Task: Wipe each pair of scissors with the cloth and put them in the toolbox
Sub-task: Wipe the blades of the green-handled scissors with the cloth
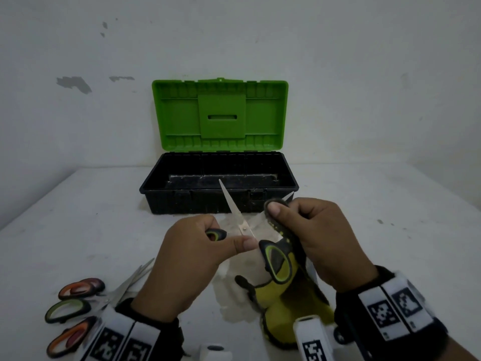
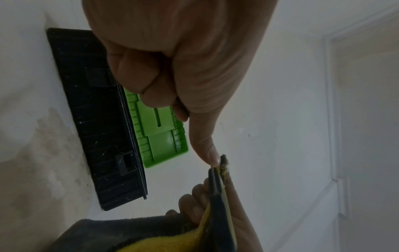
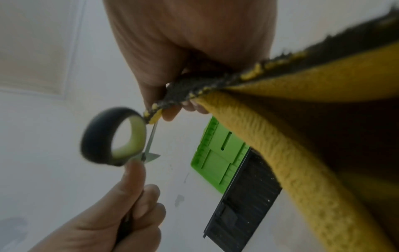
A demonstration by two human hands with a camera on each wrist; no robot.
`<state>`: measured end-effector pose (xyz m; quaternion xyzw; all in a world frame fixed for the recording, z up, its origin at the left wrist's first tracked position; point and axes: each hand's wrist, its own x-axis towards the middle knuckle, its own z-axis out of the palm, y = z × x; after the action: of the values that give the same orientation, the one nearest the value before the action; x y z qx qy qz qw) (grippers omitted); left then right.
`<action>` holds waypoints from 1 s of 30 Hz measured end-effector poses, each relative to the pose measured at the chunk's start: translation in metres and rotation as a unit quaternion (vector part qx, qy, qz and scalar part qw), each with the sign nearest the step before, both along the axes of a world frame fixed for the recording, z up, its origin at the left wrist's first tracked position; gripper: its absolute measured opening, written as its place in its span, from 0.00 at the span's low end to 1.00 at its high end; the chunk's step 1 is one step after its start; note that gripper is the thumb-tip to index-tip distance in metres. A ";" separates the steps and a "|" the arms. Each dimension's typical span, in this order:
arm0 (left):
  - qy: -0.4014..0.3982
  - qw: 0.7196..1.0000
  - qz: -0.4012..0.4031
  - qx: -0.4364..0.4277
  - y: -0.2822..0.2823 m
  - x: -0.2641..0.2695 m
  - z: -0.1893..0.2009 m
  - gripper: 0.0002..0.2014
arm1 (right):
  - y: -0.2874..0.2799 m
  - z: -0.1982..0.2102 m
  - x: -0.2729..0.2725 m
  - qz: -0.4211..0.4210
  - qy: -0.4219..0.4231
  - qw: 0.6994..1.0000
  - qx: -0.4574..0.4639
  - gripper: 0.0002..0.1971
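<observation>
Wiping step: left hand (image 1: 187,256) grips the open scissors (image 1: 240,225) by a handle, right hand (image 1: 315,235) pinches cloth (image 1: 286,290) over one blade — next, draw the cloth tipward.

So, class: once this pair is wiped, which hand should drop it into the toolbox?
Probably the left hand: it already grips the scissors by a handle, blade pointing at the open toolbox. The right hand holds the cloth.

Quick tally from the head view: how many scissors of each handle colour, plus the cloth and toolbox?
Green-handled scissors: 2 (one being wiped, one on the table)
Orange-handled scissors: 2, partly hidden by the wrist
Cloth: 1
Toolbox: 1
Total: 6
</observation>
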<state>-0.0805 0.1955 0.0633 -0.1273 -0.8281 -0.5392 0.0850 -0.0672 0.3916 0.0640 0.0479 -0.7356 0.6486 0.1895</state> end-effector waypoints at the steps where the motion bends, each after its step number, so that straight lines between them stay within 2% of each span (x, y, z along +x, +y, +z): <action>1: 0.000 1.000 -0.002 -0.003 0.000 0.000 0.000 0.30 | 0.001 0.000 0.000 -0.001 -0.004 1.000 0.001 0.29; 5: 0.008 1.000 0.005 -0.015 0.001 -0.001 0.000 0.31 | 0.012 0.002 -0.008 -0.047 0.010 0.999 0.006 0.32; 11: 0.012 1.000 0.007 -0.026 0.000 0.002 0.002 0.31 | 0.002 0.002 -0.001 -0.013 -0.008 1.000 0.023 0.29; 16: -0.011 0.999 0.029 -0.041 -0.004 0.002 -0.003 0.32 | 0.024 0.002 -0.014 -0.103 -0.008 0.987 0.119 0.33; 19: -0.032 0.997 0.040 -0.052 -0.006 0.002 -0.010 0.32 | 0.030 0.000 -0.016 -0.135 -0.056 0.972 0.186 0.35; 21: -0.039 0.997 0.046 -0.045 -0.007 0.002 -0.012 0.31 | 0.030 0.000 -0.012 -0.117 -0.112 0.967 0.198 0.31; 24: -0.048 0.997 0.042 -0.037 -0.008 0.002 -0.014 0.28 | 0.030 -0.002 -0.007 -0.059 -0.194 0.960 0.193 0.18; 26: -0.051 0.997 0.042 -0.041 -0.009 0.001 -0.015 0.23 | 0.031 -0.004 -0.003 -0.044 -0.230 0.941 0.246 0.13; 28: -0.054 0.996 0.044 -0.054 -0.010 0.000 -0.015 0.16 | 0.034 -0.007 0.000 -0.037 -0.228 0.939 0.256 0.26; 30: -0.071 0.995 0.040 -0.057 -0.012 -0.002 -0.015 0.10 | 0.039 -0.008 0.002 -0.045 -0.217 0.950 0.221 0.30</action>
<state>-0.0825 0.1833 0.0479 -0.0603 -0.8661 -0.4946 0.0402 -0.0649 0.4302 0.0557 -0.0860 -0.8854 0.4551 0.0392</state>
